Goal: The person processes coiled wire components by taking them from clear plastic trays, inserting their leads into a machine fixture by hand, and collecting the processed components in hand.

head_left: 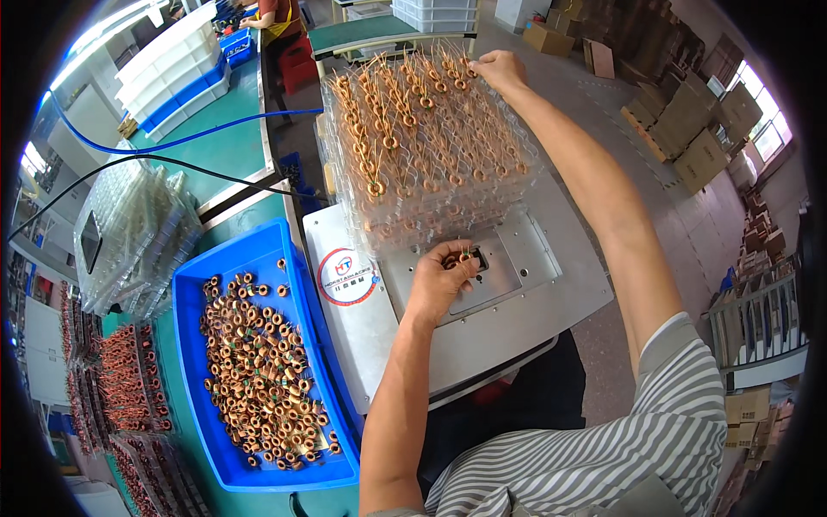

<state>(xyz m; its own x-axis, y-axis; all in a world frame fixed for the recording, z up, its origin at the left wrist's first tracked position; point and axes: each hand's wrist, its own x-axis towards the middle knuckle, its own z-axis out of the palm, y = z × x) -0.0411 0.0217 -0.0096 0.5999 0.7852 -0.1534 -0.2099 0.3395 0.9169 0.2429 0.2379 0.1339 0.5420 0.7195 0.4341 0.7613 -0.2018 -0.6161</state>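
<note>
Metal plate (508, 333) beneath left hand (441, 277), copper coil (466, 256) pinched at fingertips; right hand (502, 72), grip unclear, by trays (383, 222)

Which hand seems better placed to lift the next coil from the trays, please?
Probably the right hand: it is beside coils on the trays, while the left hand is at the metal plate.

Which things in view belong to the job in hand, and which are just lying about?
In the job, by the look of it:
coil in left hand
tray stack at right hand
metal plate beneath
blue bin of coils

Apparently just lying about:
white tubs
cartons
red stool
</note>
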